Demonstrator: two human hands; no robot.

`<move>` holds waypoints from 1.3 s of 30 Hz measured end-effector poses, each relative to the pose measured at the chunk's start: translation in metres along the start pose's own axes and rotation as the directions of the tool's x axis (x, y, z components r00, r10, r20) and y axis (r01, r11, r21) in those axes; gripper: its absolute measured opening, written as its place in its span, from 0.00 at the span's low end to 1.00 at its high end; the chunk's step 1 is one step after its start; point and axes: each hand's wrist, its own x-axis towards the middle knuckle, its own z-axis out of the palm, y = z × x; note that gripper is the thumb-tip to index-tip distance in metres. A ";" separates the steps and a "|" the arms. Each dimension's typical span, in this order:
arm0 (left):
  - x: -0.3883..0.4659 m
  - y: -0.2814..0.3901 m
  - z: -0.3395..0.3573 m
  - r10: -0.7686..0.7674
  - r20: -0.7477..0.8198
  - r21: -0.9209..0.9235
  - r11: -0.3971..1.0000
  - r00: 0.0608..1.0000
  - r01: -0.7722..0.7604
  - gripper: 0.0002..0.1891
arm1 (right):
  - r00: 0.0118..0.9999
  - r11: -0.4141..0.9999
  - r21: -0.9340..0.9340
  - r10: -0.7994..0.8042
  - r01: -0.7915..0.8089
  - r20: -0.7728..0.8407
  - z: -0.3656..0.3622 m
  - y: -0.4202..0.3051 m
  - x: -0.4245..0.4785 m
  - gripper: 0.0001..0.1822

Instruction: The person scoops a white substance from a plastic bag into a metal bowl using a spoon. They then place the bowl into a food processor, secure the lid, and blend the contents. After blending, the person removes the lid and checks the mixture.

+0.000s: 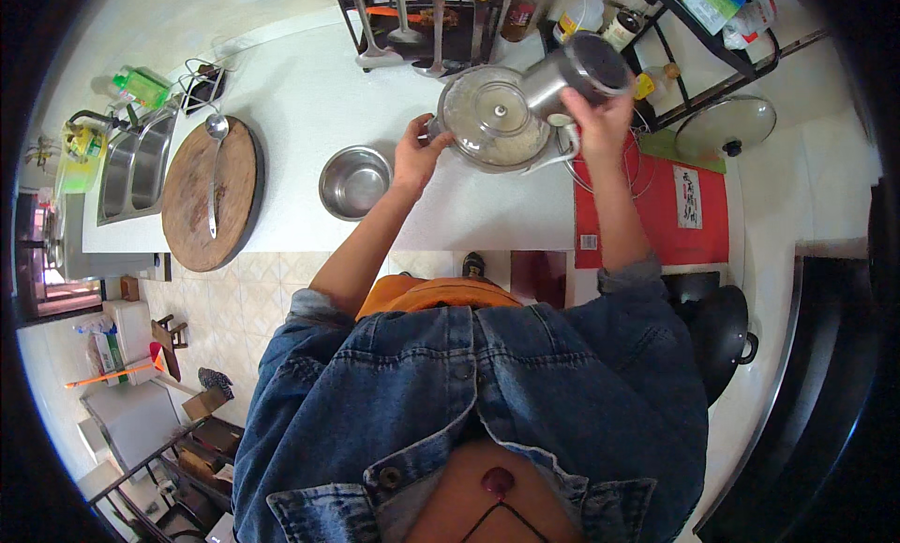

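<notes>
A round pot with a glass lid [485, 139] stands toward the back of the white counter. The lid looks fogged, and pale contents show dimly through it. My left hand [416, 153] holds the pot's small side handle, fingers curled around it. A long white handle [559, 153] juts from the pot's right side, below my right hand. My right hand [601, 125], slightly blurred, grips a tilted stainless steel canister [552, 86] with a dark end, close against the pot's right edge. Left of the pot sits a steel bowl [355, 183] with nothing visible inside.
A round wooden chopping board [204, 184] with a steel ladle [214, 170] lies beside the double sink [137, 167]. Utensils hang on a rack [422, 23] behind the pot. Bottles [580, 16] stand at back right. A red box [654, 206] and glass lid [728, 128] are right.
</notes>
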 end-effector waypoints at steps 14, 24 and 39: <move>0.014 0.017 -0.002 -0.197 -0.063 -0.086 0.978 0.978 0.192 0.10 | 0.940 0.783 -0.593 -0.032 -0.188 -0.341 -0.187 0.070 -0.026 0.42; 0.011 0.023 -0.004 -0.205 -0.059 -0.114 0.974 0.977 0.198 0.10 | 0.954 0.740 -0.649 -0.034 -0.176 -0.297 -0.184 0.126 -0.027 0.46; 0.000 0.072 -0.005 -0.183 0.132 -0.448 0.865 0.974 0.224 0.08 | 0.952 0.689 -0.722 -0.175 -0.063 -0.250 -0.188 0.103 -0.047 0.42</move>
